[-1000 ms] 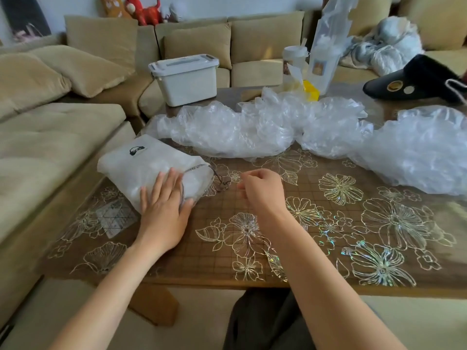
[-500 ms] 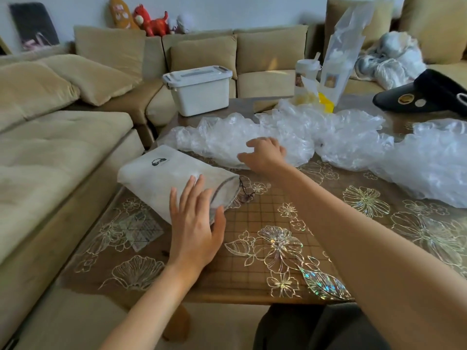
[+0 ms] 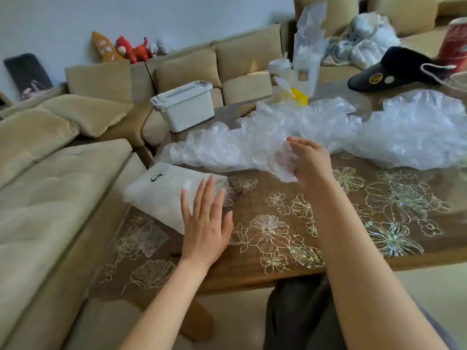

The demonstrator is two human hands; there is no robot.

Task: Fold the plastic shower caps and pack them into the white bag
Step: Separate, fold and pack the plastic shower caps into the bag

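Your left hand lies flat over the near end of the white bag, its fingers straight and a little spread. From this view you cannot tell whether they press on the fabric or hover just above it. The white bag lies on its side at the left edge of the table. It bulges, with a small dark logo near its far end and a dark drawstring trailing from its mouth beside your fingertips.

Your right hand is lifted above the table, further back, with its fingers curled round a clear plastic shower cap. The cap hangs crumpled from your grip. Its far side runs into the long heap of shower caps that stretches across the middle of the table, just behind the bag. A second, larger heap sits to the right, well apart from the bag.

Behind the heaps, a white lidded storage box stands near the table's far left corner, and a black slipper lies at the far right. Between them stand a tall clear packet and something yellow. A beige sofa wraps round the left and far sides, with plush toys on its back.
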